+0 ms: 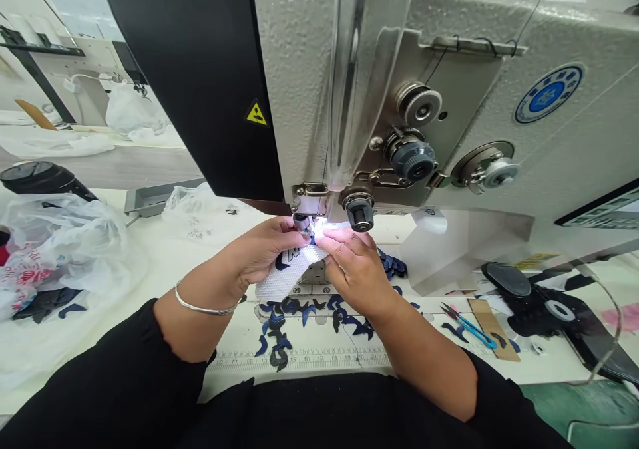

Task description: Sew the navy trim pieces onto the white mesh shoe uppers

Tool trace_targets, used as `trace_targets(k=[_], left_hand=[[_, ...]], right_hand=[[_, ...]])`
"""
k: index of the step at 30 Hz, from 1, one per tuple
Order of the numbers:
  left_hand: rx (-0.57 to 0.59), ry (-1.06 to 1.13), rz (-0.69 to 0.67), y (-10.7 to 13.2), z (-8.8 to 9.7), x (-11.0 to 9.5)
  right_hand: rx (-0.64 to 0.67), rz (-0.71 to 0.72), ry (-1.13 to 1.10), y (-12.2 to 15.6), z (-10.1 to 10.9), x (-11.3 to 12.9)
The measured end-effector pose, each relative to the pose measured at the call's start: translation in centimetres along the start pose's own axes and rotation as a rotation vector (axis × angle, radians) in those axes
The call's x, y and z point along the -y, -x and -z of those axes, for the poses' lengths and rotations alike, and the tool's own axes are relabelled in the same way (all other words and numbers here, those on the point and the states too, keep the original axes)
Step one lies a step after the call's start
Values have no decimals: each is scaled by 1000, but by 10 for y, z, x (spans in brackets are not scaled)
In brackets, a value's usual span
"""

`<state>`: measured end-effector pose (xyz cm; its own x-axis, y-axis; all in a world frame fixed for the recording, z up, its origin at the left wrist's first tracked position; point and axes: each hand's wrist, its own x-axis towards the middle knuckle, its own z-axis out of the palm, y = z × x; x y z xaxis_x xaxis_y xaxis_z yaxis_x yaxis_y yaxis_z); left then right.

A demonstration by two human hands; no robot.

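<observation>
Under the lit needle area of a sewing machine (309, 90) lies a white textured fabric piece (279, 281) bearing dark blue shapes and a letter-like mark. My left hand (267, 246) pinches the fabric's left side, thumb and fingers close to the presser foot (301, 223). On the other side of the foot, my right hand (357, 263) presses its fingertips down on the fabric beside a small blue patch (313, 240). Glare hides the needle tip. Many curved blue and black cut pieces (307, 310) lie scattered on the table below the fabric.
Blue thread snips (472, 329) rest beside a cardboard strip (492, 329) at the right. A printed ruler (324, 359) runs along the front edge. Plastic bags (74, 249) fill the left side. A black device (529, 302) stands at the far right.
</observation>
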<state>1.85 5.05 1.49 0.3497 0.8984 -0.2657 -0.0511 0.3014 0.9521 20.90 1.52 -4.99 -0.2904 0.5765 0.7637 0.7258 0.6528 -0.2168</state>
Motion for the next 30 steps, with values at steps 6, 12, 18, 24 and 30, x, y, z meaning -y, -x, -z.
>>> trace_targets(k=[6,12,18,24,30], left_hand=[[11,-11,-56,4,-4,-1],[-14,-2,-69,2,-3,3],[-35,30,-148,-2,1,15],[-39,48,-165,-3,-1,17],[-177,-252,-272,2,1,22]], right_hand=[[-8,2,-7,0,-1,-1],[25,-15,-11,-1,1,-4],[11,-7,-53,0,1,-8],[33,-2,-75,-1,1,-11],[20,4,-89,-1,1,-12]])
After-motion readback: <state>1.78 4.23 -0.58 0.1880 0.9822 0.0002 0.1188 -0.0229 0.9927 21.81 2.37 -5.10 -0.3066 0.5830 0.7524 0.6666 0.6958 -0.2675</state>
